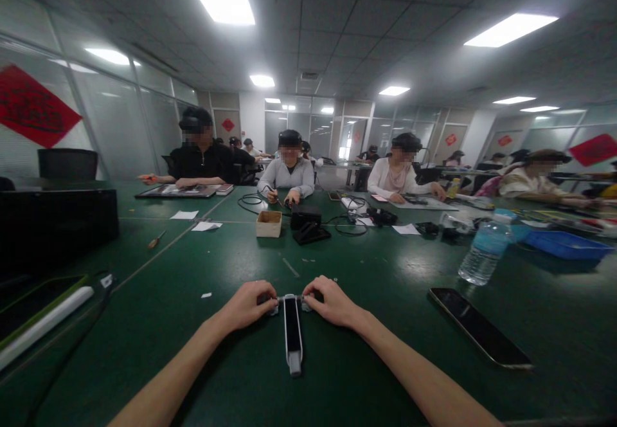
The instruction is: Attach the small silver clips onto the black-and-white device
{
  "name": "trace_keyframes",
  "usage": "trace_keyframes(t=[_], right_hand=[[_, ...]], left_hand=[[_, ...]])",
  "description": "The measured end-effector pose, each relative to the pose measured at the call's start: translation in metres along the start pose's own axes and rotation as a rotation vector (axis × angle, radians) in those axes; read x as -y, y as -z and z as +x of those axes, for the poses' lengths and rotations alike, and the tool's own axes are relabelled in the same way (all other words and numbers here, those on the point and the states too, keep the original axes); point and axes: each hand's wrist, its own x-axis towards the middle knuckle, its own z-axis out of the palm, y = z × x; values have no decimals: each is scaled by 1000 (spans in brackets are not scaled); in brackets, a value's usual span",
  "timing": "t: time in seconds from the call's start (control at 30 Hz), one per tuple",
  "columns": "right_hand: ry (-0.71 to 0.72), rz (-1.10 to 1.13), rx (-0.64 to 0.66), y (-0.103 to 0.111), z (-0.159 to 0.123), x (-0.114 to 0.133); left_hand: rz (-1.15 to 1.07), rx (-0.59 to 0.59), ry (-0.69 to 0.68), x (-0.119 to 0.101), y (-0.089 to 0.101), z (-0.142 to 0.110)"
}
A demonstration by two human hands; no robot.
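Observation:
A slim device (293, 334) with a black face, a pale frame and a grey near end lies on the green table between my hands, its long side pointing toward me. My left hand (251, 305) is closed at the far left side of it, thumb and fingers pinching a small grey piece (274, 310). On the opposite side, my right hand (330, 301) pinches a similar small grey piece (305, 306). Both pieces sit close beside the device's far end; my fingers partly cover them, and I cannot tell whether they are attached.
To the right lie a smartphone (479, 327), a water bottle (486, 250) and a blue tray (569, 244). Ahead stand a small box (268, 224) and a black stand (308, 224) among cables. A screwdriver (157, 239) and black case (58, 231) are left. Several people sit opposite.

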Motion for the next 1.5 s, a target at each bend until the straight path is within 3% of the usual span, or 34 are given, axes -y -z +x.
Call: trace_keyframes(t=[0.37,1.13,1.5], right_hand=[[85,-34,-4,-3,2,-4],[78,8,-73,-8,2,-7],[57,-2,3,-3,1,-5]], left_hand=[[-1,-1,2,2,-1,0],[-6,-3,-2,1,-1,0],[-11,-3,8,-4,2,-1]])
